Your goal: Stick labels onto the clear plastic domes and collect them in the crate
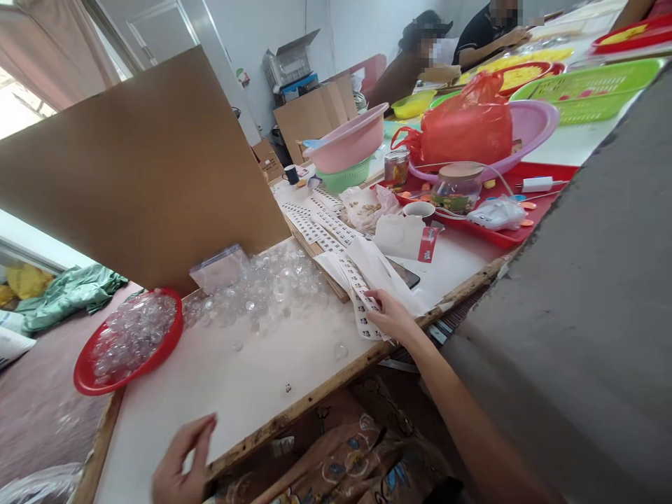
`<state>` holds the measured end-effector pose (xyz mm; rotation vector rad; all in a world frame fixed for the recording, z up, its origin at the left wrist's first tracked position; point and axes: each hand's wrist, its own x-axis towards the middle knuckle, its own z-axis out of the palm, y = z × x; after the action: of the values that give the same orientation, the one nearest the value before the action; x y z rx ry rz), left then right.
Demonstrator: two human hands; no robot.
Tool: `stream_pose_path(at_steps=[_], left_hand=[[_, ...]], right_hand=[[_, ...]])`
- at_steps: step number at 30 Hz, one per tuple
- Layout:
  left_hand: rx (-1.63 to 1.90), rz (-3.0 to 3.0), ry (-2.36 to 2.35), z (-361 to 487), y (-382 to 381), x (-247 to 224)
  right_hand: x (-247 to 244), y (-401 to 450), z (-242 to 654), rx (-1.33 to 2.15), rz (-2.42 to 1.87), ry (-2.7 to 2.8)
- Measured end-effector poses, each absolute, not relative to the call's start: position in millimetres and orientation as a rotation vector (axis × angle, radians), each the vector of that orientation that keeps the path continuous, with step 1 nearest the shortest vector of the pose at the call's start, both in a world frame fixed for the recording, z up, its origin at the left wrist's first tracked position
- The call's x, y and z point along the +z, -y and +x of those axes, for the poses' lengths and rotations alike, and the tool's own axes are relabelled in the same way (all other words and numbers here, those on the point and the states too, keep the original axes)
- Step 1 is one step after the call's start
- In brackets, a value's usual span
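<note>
My right hand is at a white strip of small black panda-like stickers, its thumb and fingers closed on the strip near the table's front edge. Down at the lower left, my left hand is held with thumb and forefinger pressed together. Whatever may be between those fingertips is too small to make out. A single small sticker-like figure lies on the white tabletop between the hands, with a clear round disc farther back. Many clear plastic pieces are heaped behind them.
A red basin of clear pieces sits at the table's left edge. A big cardboard sheet stands behind the heap. To the right are a phone, a red tray, a glass jar and a red bag. Other people sit farther back.
</note>
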<state>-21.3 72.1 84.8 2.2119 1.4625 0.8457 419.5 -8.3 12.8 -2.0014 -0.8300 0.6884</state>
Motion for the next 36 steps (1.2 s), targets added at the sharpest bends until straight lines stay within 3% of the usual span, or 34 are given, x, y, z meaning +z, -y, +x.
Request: stream_pose_path(at_steps=[5, 12, 18, 26, 36], left_hand=[[0.498, 1.955, -0.918, 140.7, -61.0, 61.9], [0.316, 1.584, -1.062, 285.8, -69.9, 18.8], [0.265, 1.515, -1.095, 311.1, -78.0, 4.3], [0.330, 1.481, -1.092, 314.2, -74.6, 18.2], [0.254, 1.296, -1.089, 322.5, -71.9, 28.2]], right_hand=[[5.5, 7.6, 420.1, 0.692, -1.939, 0.775], [0.6, 3.9, 415.6, 0.631, -1.871, 0.786], [-6.3, 4.9, 415.1, 0.604, -1.837, 0.774], [-27.3, 4.9, 410.6, 0.577, -1.705, 0.764], [-15.7, 15.7, 409.8, 0.787, -1.390, 0.508]])
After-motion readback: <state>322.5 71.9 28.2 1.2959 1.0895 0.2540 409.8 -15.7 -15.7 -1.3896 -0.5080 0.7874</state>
